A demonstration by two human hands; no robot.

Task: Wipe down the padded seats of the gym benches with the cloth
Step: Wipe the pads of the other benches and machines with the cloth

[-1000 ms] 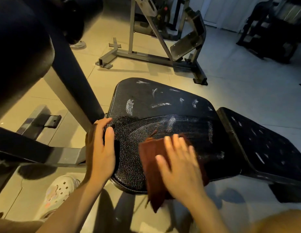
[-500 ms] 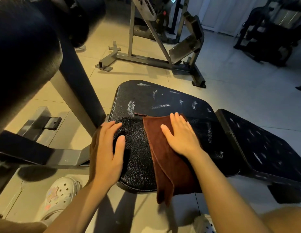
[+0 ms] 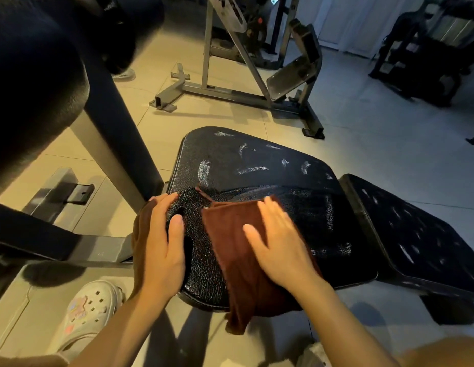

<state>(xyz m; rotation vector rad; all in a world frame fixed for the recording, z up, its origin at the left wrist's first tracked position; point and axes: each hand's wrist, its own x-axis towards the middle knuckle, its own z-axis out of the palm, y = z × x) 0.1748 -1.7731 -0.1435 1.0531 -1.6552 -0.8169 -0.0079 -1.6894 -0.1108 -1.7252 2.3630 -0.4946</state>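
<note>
Nearest the camera, low left: a pale clog shoe with small charms, planted on beige floor tiles.

Just beyond, two bare forearms reaching forward onto a black padded seat, cracked and glossy near its front, streaked with white marks farther back.

Left hand resting on the seat's front left corner, fingers straight and close together, thumb lying along the pad's top, holding nothing.

Right hand pressed flat on a dark reddish-brown cloth, fingers extended and slightly spread, a little blurred, not curled round the fabric.

Cloth spread over the near middle of the seat, between the two hands, its lower end draped over the front edge and hanging toward the floor, one thin corner pointing up and left near the left fingertips.

To the right, touching or nearly touching the seat: a second black pad, dotted with pale flecks.

To the left: a grey steel frame post rising at a slant, under a large dark padded roller filling the upper left.

Farther back, centre: another grey exercise machine with an angled footplate, standing on the tiles.

Far right, well apart: dark equipment, dim and hard to make out.
</note>
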